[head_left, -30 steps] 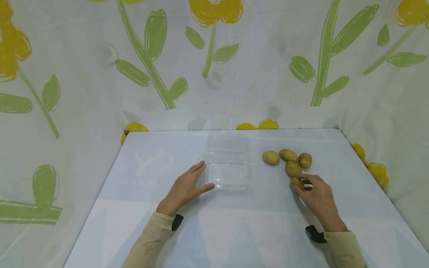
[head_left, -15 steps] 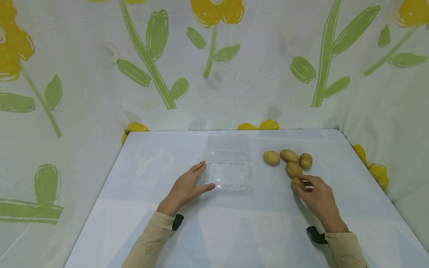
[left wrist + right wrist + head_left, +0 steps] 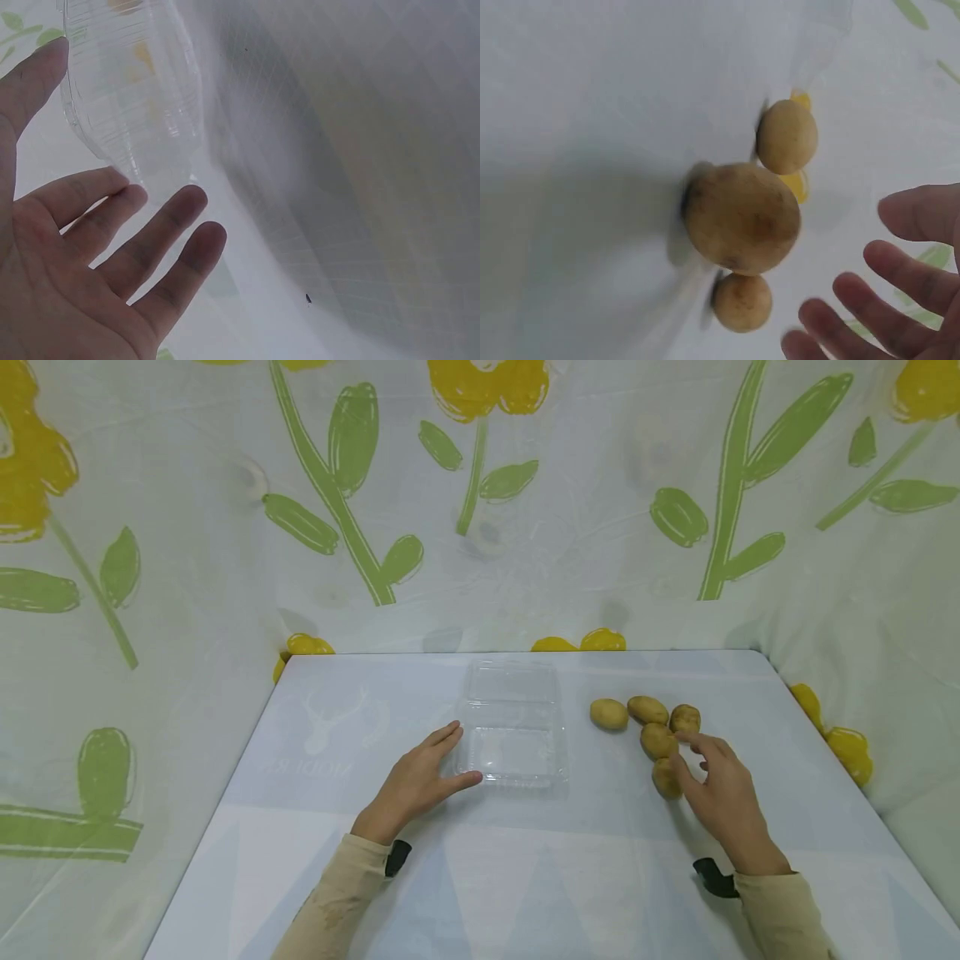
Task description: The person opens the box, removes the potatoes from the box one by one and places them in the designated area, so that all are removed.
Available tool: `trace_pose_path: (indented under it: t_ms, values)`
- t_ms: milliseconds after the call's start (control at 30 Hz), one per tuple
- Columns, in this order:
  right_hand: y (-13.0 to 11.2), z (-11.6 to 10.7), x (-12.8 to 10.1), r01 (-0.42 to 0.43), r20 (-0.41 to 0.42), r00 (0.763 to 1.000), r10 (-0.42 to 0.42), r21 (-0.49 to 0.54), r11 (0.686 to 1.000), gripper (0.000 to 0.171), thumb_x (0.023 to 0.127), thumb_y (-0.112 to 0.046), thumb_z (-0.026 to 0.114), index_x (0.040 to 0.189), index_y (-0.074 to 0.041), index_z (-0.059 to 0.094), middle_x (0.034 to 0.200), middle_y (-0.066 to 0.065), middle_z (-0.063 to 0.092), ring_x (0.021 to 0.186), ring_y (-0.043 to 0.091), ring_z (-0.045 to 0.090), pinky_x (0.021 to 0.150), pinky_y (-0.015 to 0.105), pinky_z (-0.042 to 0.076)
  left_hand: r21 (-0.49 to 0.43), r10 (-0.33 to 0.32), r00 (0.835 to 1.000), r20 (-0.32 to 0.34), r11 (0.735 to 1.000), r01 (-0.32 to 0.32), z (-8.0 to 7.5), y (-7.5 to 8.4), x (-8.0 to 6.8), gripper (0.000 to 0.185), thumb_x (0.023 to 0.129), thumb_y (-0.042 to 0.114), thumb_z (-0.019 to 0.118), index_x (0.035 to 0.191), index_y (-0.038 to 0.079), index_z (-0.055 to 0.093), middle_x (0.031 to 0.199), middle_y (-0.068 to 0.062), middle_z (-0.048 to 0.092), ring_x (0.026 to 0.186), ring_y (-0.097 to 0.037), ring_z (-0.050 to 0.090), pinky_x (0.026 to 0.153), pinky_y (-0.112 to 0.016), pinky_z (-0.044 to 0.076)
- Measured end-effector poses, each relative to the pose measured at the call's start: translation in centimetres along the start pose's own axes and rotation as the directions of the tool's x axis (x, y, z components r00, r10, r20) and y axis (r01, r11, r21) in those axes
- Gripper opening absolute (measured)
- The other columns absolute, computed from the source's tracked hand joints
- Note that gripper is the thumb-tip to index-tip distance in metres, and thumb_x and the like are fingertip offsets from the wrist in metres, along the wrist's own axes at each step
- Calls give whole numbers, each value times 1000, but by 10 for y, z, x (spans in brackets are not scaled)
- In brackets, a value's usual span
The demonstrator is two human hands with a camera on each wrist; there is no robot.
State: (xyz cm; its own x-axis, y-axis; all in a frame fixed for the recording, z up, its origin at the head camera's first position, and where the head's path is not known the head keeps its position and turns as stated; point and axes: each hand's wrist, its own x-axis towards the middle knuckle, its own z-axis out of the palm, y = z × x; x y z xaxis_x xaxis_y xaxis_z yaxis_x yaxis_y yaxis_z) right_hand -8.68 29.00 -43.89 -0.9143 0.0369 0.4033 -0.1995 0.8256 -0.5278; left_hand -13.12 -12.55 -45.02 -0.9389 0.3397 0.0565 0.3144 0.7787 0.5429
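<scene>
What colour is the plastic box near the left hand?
Colourless: the transparent plastic clamshell box shows best in the head view.

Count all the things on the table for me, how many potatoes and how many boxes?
Potatoes: 5
Clear plastic boxes: 1
Total: 6

The potatoes (image 3: 648, 731) are showing yellow-brown skin. The box (image 3: 513, 727) is looking clear. The surface (image 3: 375, 860) is pale blue-white. The curtain (image 3: 187, 527) is showing yellow flowers and green leaves. The sleeves (image 3: 330, 910) are beige.
</scene>
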Motion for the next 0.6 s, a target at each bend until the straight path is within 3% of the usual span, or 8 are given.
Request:
trace_pose_path:
  t_ms: [133,267,400,600]
  values:
    - [4,-8,18,20,25,999,-21,39,999,44,97,-24,51,136,-5,45,142,23,36,131,45,28,102,62,22,4,3,1000,-3,1000,-3,0,0,-1,88,76,66,60,145,16,35,150,11,27,136,-13,29,106,-41,33]
    - [14,-14,43,74,43,996,-73,-27,997,50,100,-32,43,146,-16,32,153,18,16,138,45,4,105,66,0,14,17,1000,-13,1000,-17,-1,0,-1,88,77,66,60,144,15,36,150,9,28,136,-14,30,106,-40,33]
    - [29,-18,65,111,61,993,-103,-166,980,56,99,-40,40,149,-18,26,155,16,8,138,46,-2,102,68,-6,24,25,1000,-9,999,-24,-1,1,0,87,78,65,59,144,14,35,150,9,28,136,-13,30,106,-40,33]
    - [52,-20,80,91,114,991,-66,-229,969,60,98,-45,37,150,-18,22,155,15,3,138,44,-8,101,67,-12,30,35,999,-14,999,-35,-1,3,0,86,78,64,59,144,14,36,150,8,29,135,-14,31,106,-39,33]
